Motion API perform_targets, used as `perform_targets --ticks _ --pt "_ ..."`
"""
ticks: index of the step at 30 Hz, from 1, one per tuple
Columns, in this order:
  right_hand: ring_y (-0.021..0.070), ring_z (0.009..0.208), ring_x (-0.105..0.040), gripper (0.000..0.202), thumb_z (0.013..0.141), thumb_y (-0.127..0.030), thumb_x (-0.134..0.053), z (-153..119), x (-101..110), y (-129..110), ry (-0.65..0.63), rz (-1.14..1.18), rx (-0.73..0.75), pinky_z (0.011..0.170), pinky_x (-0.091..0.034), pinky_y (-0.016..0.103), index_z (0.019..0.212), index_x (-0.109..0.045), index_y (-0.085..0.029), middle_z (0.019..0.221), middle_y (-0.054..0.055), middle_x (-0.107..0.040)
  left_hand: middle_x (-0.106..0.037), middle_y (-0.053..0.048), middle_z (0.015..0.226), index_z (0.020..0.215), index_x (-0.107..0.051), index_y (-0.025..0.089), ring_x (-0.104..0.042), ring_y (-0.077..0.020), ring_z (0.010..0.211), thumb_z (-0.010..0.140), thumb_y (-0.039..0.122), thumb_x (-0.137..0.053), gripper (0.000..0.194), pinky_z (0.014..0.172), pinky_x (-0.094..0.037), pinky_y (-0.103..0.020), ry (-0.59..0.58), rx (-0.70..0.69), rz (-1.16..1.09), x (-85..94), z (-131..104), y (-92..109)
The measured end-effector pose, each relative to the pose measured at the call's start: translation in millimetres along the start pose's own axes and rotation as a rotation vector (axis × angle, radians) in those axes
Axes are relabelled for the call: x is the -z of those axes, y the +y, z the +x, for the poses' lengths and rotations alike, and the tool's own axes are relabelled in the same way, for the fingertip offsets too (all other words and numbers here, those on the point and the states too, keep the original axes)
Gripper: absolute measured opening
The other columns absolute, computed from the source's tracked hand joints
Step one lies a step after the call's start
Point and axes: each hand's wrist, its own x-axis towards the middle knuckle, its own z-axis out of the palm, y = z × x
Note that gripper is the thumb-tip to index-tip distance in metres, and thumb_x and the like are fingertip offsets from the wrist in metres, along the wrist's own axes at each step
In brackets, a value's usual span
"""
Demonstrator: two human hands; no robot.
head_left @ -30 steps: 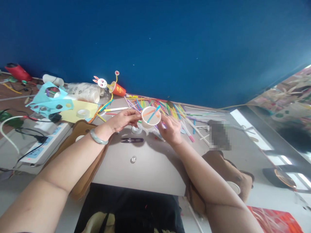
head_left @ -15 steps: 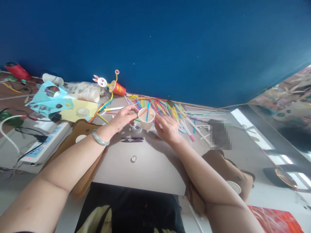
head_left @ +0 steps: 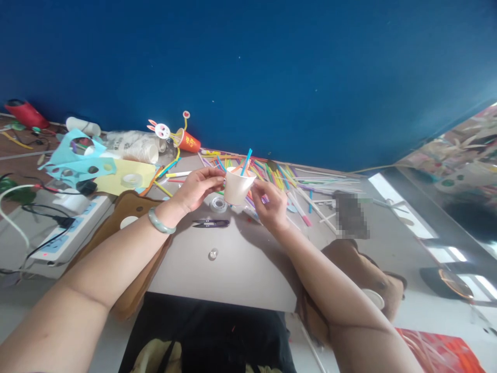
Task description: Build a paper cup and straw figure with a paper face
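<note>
Between both hands a white paper cup [head_left: 237, 190] is held up over the table, tilted so its side faces me. A blue straw [head_left: 246, 162] and an orange one stick out of its mouth. My left hand [head_left: 202, 185] pinches the cup's left side near the rim. On the right side, my right hand [head_left: 271, 204] grips the cup with thumb and fingers. Below the cup lie a roll of clear tape [head_left: 218, 204] and dark thread snips [head_left: 212, 224]. A small clear round piece [head_left: 213, 254] rests nearer to me.
Many coloured straws [head_left: 277, 178] spread along the blue wall [head_left: 248, 77]. At back left are an orange cup with a rabbit face [head_left: 189, 141], stacked paper cups [head_left: 145, 153] and cut blue sheets [head_left: 73, 160]. A power strip [head_left: 72, 228] with cables lies left; brown cloth [head_left: 355, 267] lies right.
The cup has tipped away from me, so its outer side shows instead of its inside. It has shifted slightly right, and both hands still hold it.
</note>
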Motion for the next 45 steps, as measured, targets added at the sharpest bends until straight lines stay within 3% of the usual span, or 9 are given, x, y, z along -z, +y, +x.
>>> perform_targets --ticks 5,8,15,24,28,32,38,45 --pt "0.0181 0.066 -0.056 0.022 0.097 -0.021 -0.050 4.8 7.2 6.0 -0.066 -0.158 0.143 0.064 -0.047 0.033 0.105 -0.071 -0.021 0.070 0.004 -0.060 -0.059 0.004 0.061 0.074 -0.068 0.014 -0.048 -0.0053 0.052 0.068 0.018 -0.073 0.008 0.059 -0.044 -0.023 0.039 -0.069 0.253 4.3 1.6 -3.3" --pt "0.0192 0.069 -0.056 0.022 0.097 -0.021 -0.050 7.2 9.7 9.7 -0.063 -0.172 0.166 0.067 -0.047 0.034 0.104 -0.071 -0.022 0.072 0.005 -0.060 -0.061 0.004 0.065 0.075 -0.065 0.015 -0.052 -0.0060 0.055 0.069 0.018 -0.073 0.011 0.059 -0.044 -0.022 0.016 -0.042 0.300 4.6 0.4 -6.0" --pt "0.0156 0.068 -0.058 0.016 0.097 -0.024 -0.053 6.2 5.2 4.4 -0.003 0.002 -0.011 0.065 -0.049 0.031 0.101 -0.068 -0.020 0.076 0.002 -0.064 -0.073 -0.002 0.082 0.089 -0.069 0.014 -0.067 -0.0120 0.072 0.062 0.024 -0.088 0.034 0.077 -0.053 -0.030 -0.039 0.020 -0.033 0.6 -0.2 1.6" --pt "0.0143 0.069 -0.063 0.014 0.093 -0.025 -0.056 4.8 0.4 -4.2 0.032 0.113 -0.181 0.066 -0.052 0.030 0.098 -0.068 -0.021 0.084 0.003 -0.072 -0.076 -0.002 0.085 0.091 -0.077 0.019 -0.069 -0.0137 0.078 0.056 0.022 -0.094 0.039 0.078 -0.054 -0.029 -0.111 -0.072 -0.048 -1.7 -6.2 5.9" --pt "0.0152 0.068 -0.061 0.014 0.095 -0.024 -0.055 3.3 1.0 -5.2 0.039 0.076 -0.118 0.066 -0.051 0.030 0.098 -0.068 -0.021 0.080 0.003 -0.069 -0.073 -0.001 0.076 0.089 -0.078 0.019 -0.062 -0.0092 0.062 0.059 0.035 -0.093 0.038 0.070 -0.051 -0.028 -0.076 -0.112 -0.068 -0.1 -2.4 6.6" --pt "0.0166 0.067 -0.058 0.017 0.096 -0.023 -0.052 2.6 2.0 -5.2 0.002 0.028 -0.009 0.064 -0.049 0.031 0.100 -0.068 -0.021 0.073 0.002 -0.063 -0.066 0.000 0.066 0.070 -0.073 0.016 -0.055 -0.0080 0.057 0.055 0.048 -0.093 0.041 0.058 -0.045 -0.025 -0.052 -0.082 -0.041 2.5 0.7 6.3" --pt "0.0167 0.066 -0.056 0.019 0.098 -0.020 -0.049 3.1 3.4 -4.8 0.004 -0.009 0.084 0.060 -0.047 0.030 0.103 -0.067 -0.020 0.073 0.003 -0.061 -0.060 0.001 0.068 0.064 -0.065 0.013 -0.052 -0.0067 0.057 0.063 0.048 -0.089 0.042 0.062 -0.046 -0.025 -0.186 -0.028 -0.004 -1.4 -4.7 9.6" --pt "0.0183 0.069 -0.057 0.021 0.098 -0.021 -0.051 1.2 2.7 0.0 -0.010 -0.039 0.153 0.064 -0.048 0.032 0.110 -0.068 -0.022 0.076 0.005 -0.063 -0.054 0.001 0.064 0.065 -0.059 0.014 -0.052 -0.0084 0.057 0.075 0.053 -0.080 0.046 0.058 -0.042 -0.023 -0.195 0.000 0.056 -1.2 -3.3 6.1"
